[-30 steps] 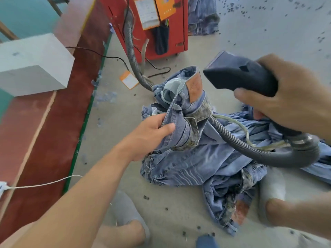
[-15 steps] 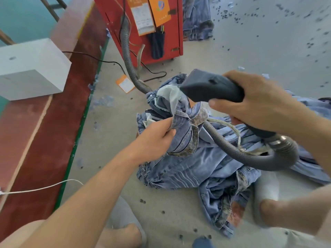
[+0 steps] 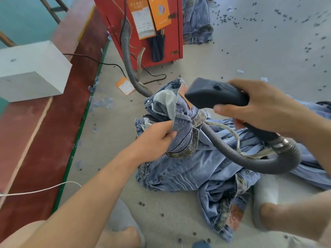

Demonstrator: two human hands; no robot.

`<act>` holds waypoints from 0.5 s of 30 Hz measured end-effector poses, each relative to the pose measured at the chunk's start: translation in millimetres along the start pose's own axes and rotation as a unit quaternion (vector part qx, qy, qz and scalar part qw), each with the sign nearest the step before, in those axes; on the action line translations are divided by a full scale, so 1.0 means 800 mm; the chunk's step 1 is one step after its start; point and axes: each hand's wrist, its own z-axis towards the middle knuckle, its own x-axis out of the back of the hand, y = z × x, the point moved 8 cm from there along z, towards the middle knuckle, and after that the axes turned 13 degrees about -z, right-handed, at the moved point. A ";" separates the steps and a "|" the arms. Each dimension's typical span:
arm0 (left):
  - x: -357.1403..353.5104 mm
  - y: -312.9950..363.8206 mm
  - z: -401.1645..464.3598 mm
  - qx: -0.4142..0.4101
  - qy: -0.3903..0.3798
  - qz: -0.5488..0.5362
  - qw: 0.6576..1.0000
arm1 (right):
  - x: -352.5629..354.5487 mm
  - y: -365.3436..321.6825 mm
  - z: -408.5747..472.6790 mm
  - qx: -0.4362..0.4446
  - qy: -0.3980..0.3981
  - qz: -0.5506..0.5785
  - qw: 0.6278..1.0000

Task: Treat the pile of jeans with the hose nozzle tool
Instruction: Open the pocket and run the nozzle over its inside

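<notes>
- Two bare hands work over a pile of jeans that I see heaped on the pale concrete floor, in the lower middle of the head view.
- My left hand has its fingers curled tight around the bunched waistband of one pair, lifting that part above the rest of the pile; a pale pocket lining shows just above the grip.
- My right hand is wrapped around the rear of a dark nozzle, thumb underneath, fingers over the top.
- The nozzle's wide mouth points left, right at the raised waistband and its brown patch; I cannot tell whether it touches the cloth.
- A grey ribbed hose leaves the back of the nozzle through a metal collar, loops low across the jeans, passes behind the lifted waistband and climbs to a red machine at the top of the view.
- The machine carries an orange card and a printed sheet.
- A thin black cable runs along the floor near the machine.
- A white block sits on a dark red ledge at the left, and a white cord crosses that ledge lower down.
- Small dark scraps are scattered over the floor, and a second heap of denim lies just beside the machine.
</notes>
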 end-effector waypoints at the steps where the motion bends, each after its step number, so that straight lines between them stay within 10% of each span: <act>1: 0.002 -0.003 0.002 0.003 0.005 -0.007 1.000 | -0.002 0.004 -0.001 -0.001 -0.020 -0.011 1.000; 6: -0.010 0.005 -0.002 -0.042 -0.003 0.009 0.999 | -0.048 -0.019 -0.010 0.059 -0.149 -0.037 0.986; 15: 0.000 -0.018 0.000 0.013 0.019 -0.317 0.948 | -0.003 0.021 0.008 -0.025 -0.028 0.020 0.999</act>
